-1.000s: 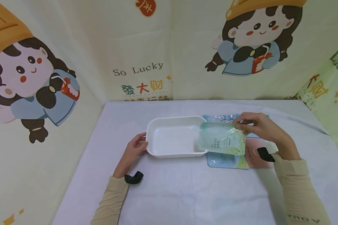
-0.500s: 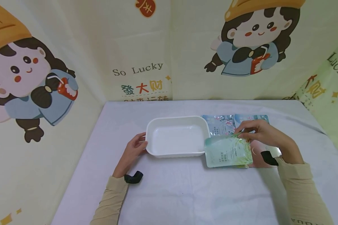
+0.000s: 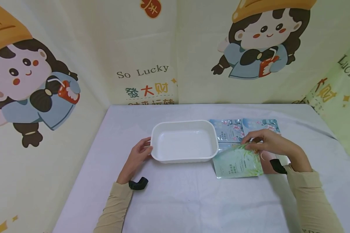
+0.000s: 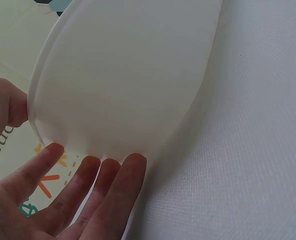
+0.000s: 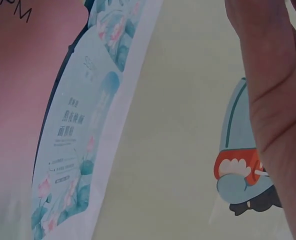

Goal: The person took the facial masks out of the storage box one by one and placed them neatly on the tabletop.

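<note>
My left hand holds the left end of a white plastic tray. In the left wrist view its thumb is at the rim and the fingertips lie against the outer wall. My right hand pinches the upper edge of a green face mask packet with a leaf print. This packet slants down to the right of the tray, overlapping a blue packet beneath. Only part of the right hand shows in its wrist view, with the pinch out of frame.
Two blue flowered packets, a left one and a right one, lie behind the green packet. A pink packet lies partly under the right wrist. A white cloth covers the table, and a printed curtain hangs behind it.
My right hand has drawn the green packet from over the tray's right end, rightward and toward me, down over the blue packet. The left hand has stayed on the tray.
</note>
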Available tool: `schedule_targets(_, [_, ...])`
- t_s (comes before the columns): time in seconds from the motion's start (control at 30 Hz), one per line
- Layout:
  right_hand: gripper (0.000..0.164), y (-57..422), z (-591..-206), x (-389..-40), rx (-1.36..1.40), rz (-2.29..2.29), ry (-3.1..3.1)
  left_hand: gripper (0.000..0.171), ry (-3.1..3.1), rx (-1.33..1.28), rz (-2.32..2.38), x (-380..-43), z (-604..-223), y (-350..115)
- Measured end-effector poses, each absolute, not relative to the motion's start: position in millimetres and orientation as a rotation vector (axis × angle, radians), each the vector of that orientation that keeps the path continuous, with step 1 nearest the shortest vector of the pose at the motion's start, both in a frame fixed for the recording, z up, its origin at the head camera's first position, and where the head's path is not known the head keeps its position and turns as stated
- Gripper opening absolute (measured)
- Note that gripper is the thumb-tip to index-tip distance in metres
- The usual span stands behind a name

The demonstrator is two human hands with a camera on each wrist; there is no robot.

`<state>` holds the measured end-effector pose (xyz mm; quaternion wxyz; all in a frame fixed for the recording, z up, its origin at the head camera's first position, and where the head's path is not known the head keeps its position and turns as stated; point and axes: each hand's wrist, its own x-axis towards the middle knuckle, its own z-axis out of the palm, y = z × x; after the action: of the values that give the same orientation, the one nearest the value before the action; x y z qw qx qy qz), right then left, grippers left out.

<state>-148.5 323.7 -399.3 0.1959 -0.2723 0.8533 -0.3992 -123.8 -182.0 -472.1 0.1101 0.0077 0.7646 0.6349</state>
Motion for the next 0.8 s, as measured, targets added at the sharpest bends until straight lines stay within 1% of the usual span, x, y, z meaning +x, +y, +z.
schedule_targets(0.17, [0.013,320.7,-402.0,-148.4,-0.751,-1.122,2.324,0.053,2.247,0.034,1.864,-124.0,-472.0,-182.4])
schedule_targets(0.47, [0.010,316.8,-408.3,-148.4,-0.791,-1.097,2.254,0.049,2.194,0.051,1.918,-123.0,-470.3,-180.6])
schedule_targets(0.8, [0.009,317.8,-424.0,-150.4,-0.888,-1.084,2.162,0.051,2.225,0.057,1.900,-122.3,-471.8,-179.3])
